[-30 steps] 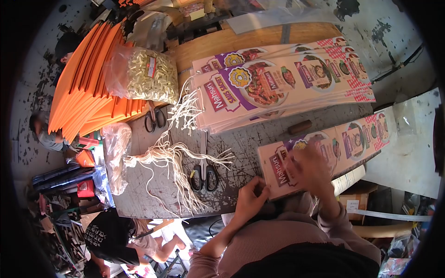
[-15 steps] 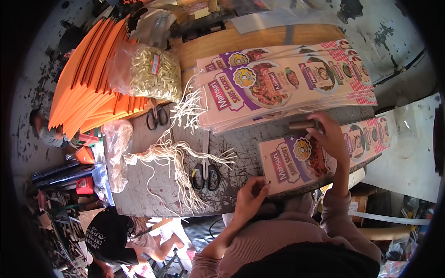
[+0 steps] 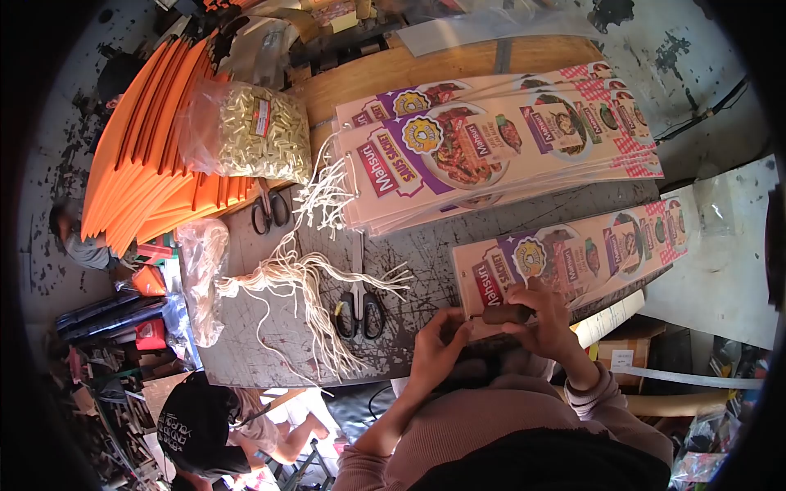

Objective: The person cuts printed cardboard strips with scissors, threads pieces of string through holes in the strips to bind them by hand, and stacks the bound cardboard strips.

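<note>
My right hand (image 3: pixel 547 327) is closed around the brown handle of an awl (image 3: pixel 506 314). Its thin tip points left, toward the lower left corner of a long printed sign sheet (image 3: pixel 573 258). At that corner my left hand (image 3: pixel 440 342) pinches the sheet's edge; the fingertips are close to the awl's point. Whether the tip has gone through the sheet cannot be made out. The sheet lies along the table's near edge. Behind it rests a stack of similar printed sheets (image 3: pixel 458 155), with white strings (image 3: pixel 326 195) tied at its left end.
Loose white cords (image 3: pixel 307 282) and black-handled scissors (image 3: pixel 359 315) lie left of my hands. Beyond are a second pair of scissors (image 3: pixel 269 211), a bag of gold-coloured pieces (image 3: pixel 266 135) and orange sheets (image 3: pixel 151 155). Another person (image 3: pixel 201 421) sits low at the left.
My right hand has brought the awl down and left, from above the sheet to its lower left corner. The left hand has stayed at that corner.
</note>
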Motion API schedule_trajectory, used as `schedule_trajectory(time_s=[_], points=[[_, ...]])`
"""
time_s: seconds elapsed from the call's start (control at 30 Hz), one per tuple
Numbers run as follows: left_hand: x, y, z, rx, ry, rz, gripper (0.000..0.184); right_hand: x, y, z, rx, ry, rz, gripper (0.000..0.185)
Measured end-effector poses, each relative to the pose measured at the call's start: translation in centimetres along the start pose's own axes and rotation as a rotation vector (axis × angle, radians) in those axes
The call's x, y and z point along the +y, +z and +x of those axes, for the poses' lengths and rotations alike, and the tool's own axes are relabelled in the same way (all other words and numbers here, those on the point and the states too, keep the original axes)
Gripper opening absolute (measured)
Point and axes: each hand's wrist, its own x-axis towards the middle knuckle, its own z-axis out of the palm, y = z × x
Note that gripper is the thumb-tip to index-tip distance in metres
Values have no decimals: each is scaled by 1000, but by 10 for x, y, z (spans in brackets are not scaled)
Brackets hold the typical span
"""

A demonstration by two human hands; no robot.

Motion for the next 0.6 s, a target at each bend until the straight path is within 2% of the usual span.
schedule_trajectory(time_s=[0.3,0.37,0.47,0.6], points=[[3,0,-1,8,-31,-23,18,0,3,-1,-41,-62,-54,45],[4,0,-1,9,-36,43,20,-5,6,3,-29,-234,-49,38],[1,0,-1,26,11,47,21,-12,14,0,-143,-305,-41,28],[0,-1,-2,2,84,44,22,-13,35,-9,-152,-284,-1,22]])
